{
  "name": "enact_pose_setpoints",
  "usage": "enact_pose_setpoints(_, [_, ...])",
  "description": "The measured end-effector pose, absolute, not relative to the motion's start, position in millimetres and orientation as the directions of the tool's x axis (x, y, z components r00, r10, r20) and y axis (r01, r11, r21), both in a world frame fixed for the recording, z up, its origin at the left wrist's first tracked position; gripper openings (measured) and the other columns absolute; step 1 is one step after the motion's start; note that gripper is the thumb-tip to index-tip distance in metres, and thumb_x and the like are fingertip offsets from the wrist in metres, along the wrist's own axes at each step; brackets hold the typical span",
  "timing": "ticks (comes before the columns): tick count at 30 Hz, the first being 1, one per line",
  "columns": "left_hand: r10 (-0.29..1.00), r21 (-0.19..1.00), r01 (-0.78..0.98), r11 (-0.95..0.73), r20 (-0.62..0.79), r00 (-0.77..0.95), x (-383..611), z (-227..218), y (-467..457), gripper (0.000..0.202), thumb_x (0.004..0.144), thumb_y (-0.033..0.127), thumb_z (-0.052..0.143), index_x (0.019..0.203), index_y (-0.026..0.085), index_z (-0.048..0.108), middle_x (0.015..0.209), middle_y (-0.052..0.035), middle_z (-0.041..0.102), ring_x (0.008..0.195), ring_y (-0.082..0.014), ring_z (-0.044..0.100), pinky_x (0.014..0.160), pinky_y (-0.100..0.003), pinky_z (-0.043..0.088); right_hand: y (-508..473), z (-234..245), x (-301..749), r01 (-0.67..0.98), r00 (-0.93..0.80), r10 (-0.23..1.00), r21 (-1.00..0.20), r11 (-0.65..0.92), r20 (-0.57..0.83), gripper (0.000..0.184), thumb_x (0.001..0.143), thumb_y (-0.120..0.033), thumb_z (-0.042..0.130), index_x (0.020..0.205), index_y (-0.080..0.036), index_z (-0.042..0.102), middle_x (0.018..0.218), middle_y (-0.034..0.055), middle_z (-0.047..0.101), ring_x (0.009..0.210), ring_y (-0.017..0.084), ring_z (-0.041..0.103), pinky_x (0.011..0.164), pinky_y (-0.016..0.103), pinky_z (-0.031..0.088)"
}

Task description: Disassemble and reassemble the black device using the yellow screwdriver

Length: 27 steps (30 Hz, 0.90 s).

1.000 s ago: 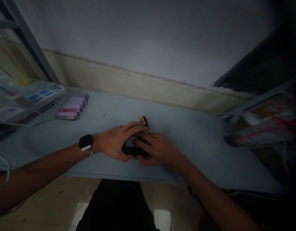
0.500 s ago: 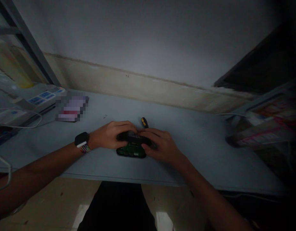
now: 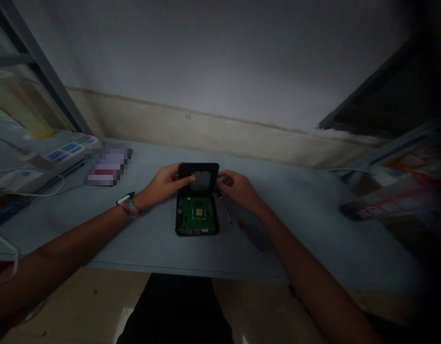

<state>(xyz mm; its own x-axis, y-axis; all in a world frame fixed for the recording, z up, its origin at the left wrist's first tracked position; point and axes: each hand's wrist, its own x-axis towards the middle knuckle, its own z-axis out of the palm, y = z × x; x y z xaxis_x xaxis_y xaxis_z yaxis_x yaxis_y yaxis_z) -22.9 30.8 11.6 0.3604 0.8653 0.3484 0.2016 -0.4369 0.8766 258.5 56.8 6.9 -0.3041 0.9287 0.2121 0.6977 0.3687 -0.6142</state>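
A small black electronics case lies opened, with a green circuit board (image 3: 197, 215) in its lower half. Its black cover (image 3: 199, 166) stands raised at the back of the board, a grey plate on its inner face. My left hand (image 3: 166, 184) grips the cover's left side, thumb across the inside. At the cover's right edge, my right hand (image 3: 238, 188) has its fingers curled against it. Beneath the right hand lies a screwdriver (image 3: 225, 209), its handle partly hidden. A second tool with a red end (image 3: 251, 234) rests beside my right forearm, dim and blurred.
To the left are a phone-like device (image 3: 108, 167) with a pixelated screen, a white power strip (image 3: 68, 148) and loose white cables. Packaged goods (image 3: 392, 196) stand at the right end. A wall (image 3: 206, 129) closes off the back of the grey table (image 3: 141, 248).
The cover has swung up and back, exposing the circuit board. Both hands have moved up with it and farther apart. The screwdriver's shaft and the red-ended tool now show.
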Motion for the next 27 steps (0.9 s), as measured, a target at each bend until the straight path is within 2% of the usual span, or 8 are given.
enact_pose_setpoints(3, [0.901, 0.924, 0.163, -0.346, 0.28, 0.331, -23.2, 4.8, 46.0, 0.04, 0.097, 0.047, 0.076, 0.117, 0.013, 0.073, 0.11, -0.0096, 0.078, 0.095, -0.0199, 0.073, 0.085, -0.035, 0.061, 54.9, 0.1, 256.7, 0.714, -0.317, 0.932, -0.602, 0.357, 0.177, 0.023, 0.091, -0.036, 0.079, 0.109, -0.023, 0.08, 0.076, 0.0024, 0.075, 0.066, 0.021, 0.068, 0.062, 0.032, 0.047])
enact_pose_setpoints(6, [0.93, 0.963, 0.146, -0.228, 0.171, 0.325, -24.7, -2.4, 56.8, 0.038, 0.095, 0.045, 0.077, 0.114, 0.012, 0.073, 0.105, -0.0099, 0.079, 0.089, -0.0192, 0.072, 0.079, -0.034, 0.061, 54.5, -3.1, 256.8, 0.726, -0.31, 0.937, -0.598, 0.341, 0.158, 0.021, 0.092, -0.035, 0.076, 0.109, -0.024, 0.08, 0.077, 0.002, 0.076, 0.067, 0.02, 0.067, 0.063, 0.031, 0.045])
enact_pose_setpoints(10, [0.952, 0.992, 0.095, -0.077, 0.045, 0.303, -22.4, -4.8, 68.1, 0.03, 0.091, 0.032, 0.078, 0.112, 0.012, 0.07, 0.102, -0.0098, 0.079, 0.084, -0.0181, 0.074, 0.075, -0.032, 0.06, 57.3, -5.6, 259.3, 0.734, -0.292, 0.947, -0.604, 0.309, 0.13, 0.018, 0.092, -0.03, 0.071, 0.106, -0.023, 0.08, 0.08, 0.0028, 0.077, 0.07, 0.019, 0.069, 0.065, 0.031, 0.045])
enact_pose_setpoints(14, [0.974, 0.96, 0.279, -0.038, -0.027, 0.223, -15.6, 0.5, 78.4, 0.031, 0.087, 0.028, 0.085, 0.104, 0.015, 0.063, 0.086, -0.0072, 0.076, 0.071, -0.0177, 0.071, 0.061, -0.029, 0.054, 55.9, -4.9, 261.0, 0.748, -0.259, 0.958, -0.602, 0.279, 0.122, 0.017, 0.09, -0.026, 0.068, 0.103, -0.023, 0.079, 0.08, 0.0038, 0.077, 0.07, 0.02, 0.068, 0.066, 0.033, 0.045])
enact_pose_setpoints(17, [0.984, 0.891, 0.448, -0.073, -0.01, 0.179, -13.1, 3.4, 81.2, 0.035, 0.087, 0.031, 0.087, 0.101, 0.018, 0.058, 0.078, -0.0042, 0.073, 0.061, -0.0166, 0.067, 0.055, -0.029, 0.048, 51.9, -4.1, 260.9, 0.77, -0.211, 0.969, -0.588, 0.247, 0.131, 0.015, 0.09, -0.028, 0.068, 0.1, -0.022, 0.078, 0.081, 0.0057, 0.077, 0.071, 0.021, 0.068, 0.065, 0.034, 0.043])
enact_pose_setpoints(20, [0.983, 0.783, 0.61, -0.126, 0.018, 0.181, -14.2, 3.9, 80.9, 0.036, 0.09, 0.039, 0.083, 0.105, 0.018, 0.059, 0.075, -0.0028, 0.07, 0.056, -0.016, 0.064, 0.054, -0.03, 0.045, 48.1, -4.5, 260.0, 0.793, -0.178, 0.973, -0.564, 0.23, 0.147, 0.014, 0.089, -0.03, 0.07, 0.098, -0.022, 0.077, 0.083, 0.0062, 0.077, 0.072, 0.021, 0.068, 0.065, 0.034, 0.042])
enact_pose_setpoints(27, [0.958, 0.463, 0.838, -0.288, 0.131, 0.256, -13.5, 6.2, 77.5, 0.044, 0.099, 0.05, 0.073, 0.121, 0.012, 0.065, 0.084, -0.0078, 0.072, 0.078, -0.0233, 0.068, 0.069, -0.033, 0.045, 42.6, -2.3, 258.7, 0.844, -0.199, 0.962, -0.467, 0.265, 0.188, 0.015, 0.089, -0.03, 0.067, 0.099, -0.021, 0.074, 0.086, 0.0064, 0.074, 0.074, 0.02, 0.062, 0.068, 0.033, 0.04])
